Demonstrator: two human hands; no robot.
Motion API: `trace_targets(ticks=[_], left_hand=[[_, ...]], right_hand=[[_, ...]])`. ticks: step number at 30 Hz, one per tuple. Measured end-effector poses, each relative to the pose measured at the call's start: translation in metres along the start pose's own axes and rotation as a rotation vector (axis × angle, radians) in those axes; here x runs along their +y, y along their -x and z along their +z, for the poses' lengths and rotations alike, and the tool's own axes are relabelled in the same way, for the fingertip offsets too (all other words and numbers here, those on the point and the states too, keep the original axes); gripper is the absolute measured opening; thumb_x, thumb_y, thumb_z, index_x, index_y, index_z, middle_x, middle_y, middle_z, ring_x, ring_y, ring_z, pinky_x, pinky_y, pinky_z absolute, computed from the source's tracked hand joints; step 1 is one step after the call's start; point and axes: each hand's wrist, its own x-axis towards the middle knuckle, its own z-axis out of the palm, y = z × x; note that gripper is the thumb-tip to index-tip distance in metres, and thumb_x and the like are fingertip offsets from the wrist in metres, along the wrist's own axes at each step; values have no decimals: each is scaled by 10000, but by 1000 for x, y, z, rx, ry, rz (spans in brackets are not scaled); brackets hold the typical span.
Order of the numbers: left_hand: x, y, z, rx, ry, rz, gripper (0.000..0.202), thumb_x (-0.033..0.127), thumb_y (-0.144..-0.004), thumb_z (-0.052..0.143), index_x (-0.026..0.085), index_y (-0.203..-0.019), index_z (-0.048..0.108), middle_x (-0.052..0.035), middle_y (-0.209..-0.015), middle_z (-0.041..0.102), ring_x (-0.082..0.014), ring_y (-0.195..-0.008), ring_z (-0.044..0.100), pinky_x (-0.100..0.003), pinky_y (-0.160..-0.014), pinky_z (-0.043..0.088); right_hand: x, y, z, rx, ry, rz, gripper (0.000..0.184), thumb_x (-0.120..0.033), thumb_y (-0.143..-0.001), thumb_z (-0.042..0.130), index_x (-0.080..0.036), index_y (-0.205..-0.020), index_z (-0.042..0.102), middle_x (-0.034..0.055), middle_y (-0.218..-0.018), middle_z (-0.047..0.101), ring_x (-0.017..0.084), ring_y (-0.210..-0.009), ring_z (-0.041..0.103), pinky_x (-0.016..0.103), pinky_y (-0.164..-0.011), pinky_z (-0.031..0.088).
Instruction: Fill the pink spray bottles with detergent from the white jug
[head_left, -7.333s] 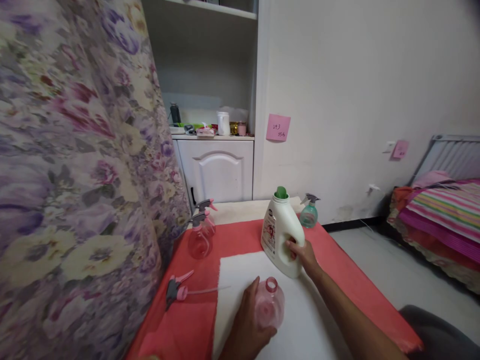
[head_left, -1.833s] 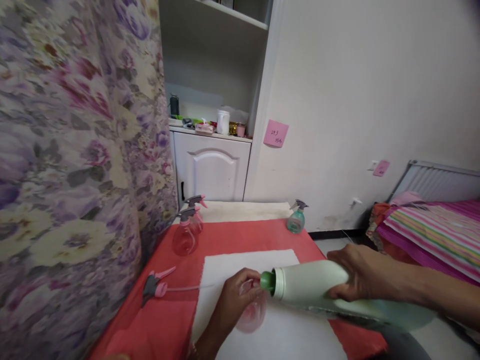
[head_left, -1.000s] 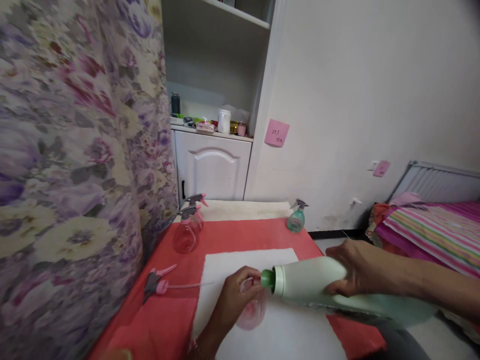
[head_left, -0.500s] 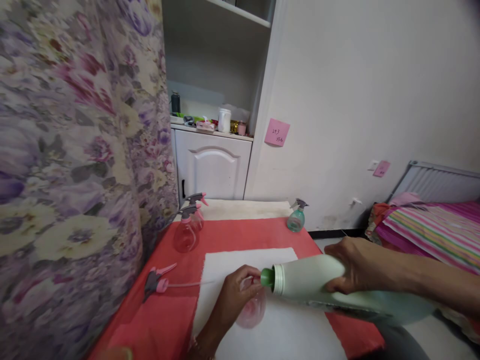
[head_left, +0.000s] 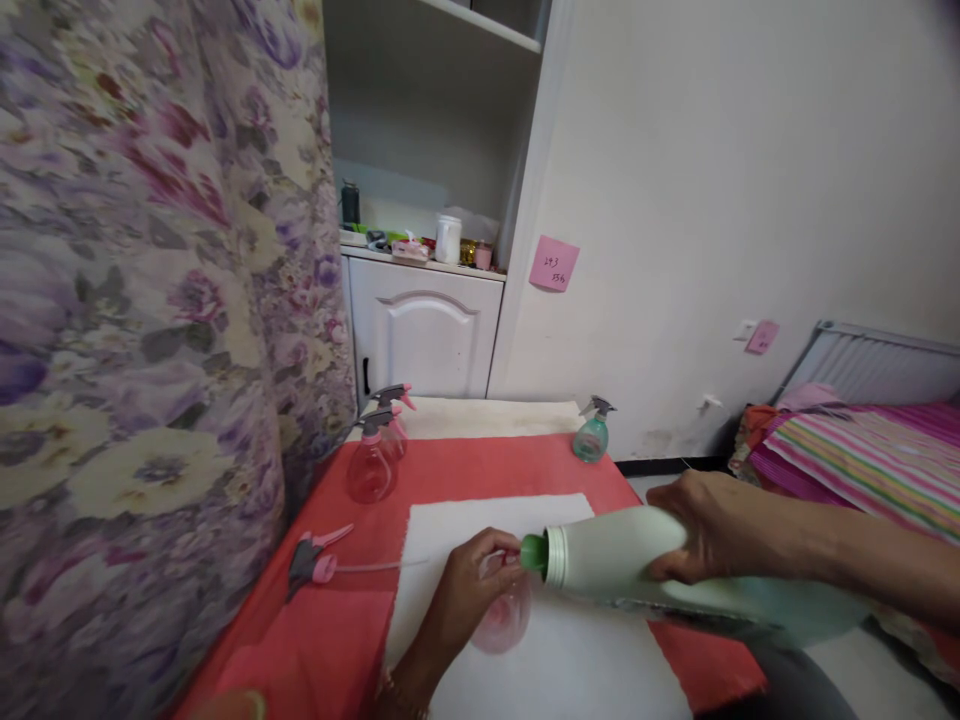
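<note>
**Red-covered table (head_left: 465, 465) by a pale wall (head_left: 675, 150): tilt slowly, aim true**

On a rectangular white paper-like sheet (head_left: 585, 670), towards six o'clock in the view, sits a rounded, translucent pink plastic bottle (head_left: 501, 622), its top off. The left hand (head_left: 471, 580) is closed around its neck, fingers at the mouth. The right hand (head_left: 701, 530) grips a large, pale-green plastic jug (head_left: 607, 550), tipped nearly level and coming in from the bottle's three o'clock; its short green plastic spout (head_left: 534, 553) points to nine, right at the mouth. Whether spout and rim touch, or liquid runs, I cannot tell.

The step looks like a pour. To do it well, raise the jug's base little by little, since a big container may surge. Brace the neck without squeezing, as the thin-looking wall could give. Watch the level through the translucent side. The grey-and-pink plastic trigger head (head_left: 324, 569) lies at nine o'clock, its tube reaching near the left hand; avoid nudging it.
</note>
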Motion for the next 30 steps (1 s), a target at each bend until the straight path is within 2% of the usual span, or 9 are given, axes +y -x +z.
trace_targets(ticks=[20,30], left_hand=[[-4,0,0,-11,26,4,139,250,-757,713,196,-886,712,-37,-898,694,-212,-914,629,-300,-861,455],[-6,-1,1,-9,35,-7,148,243,-745,719,189,-883,710,-42,-904,701,-214,-919,629,-297,-859,459]], right_hand=[[2,-2,0,22,-10,-20,356,-535,-699,725,-193,-759,647,57,-646,681,184,-549,605,271,-480,356],[1,-2,-2,-17,20,-2,371,-571,-728,681,-207,-794,666,54,-679,696,193,-578,636,261,-502,400]])
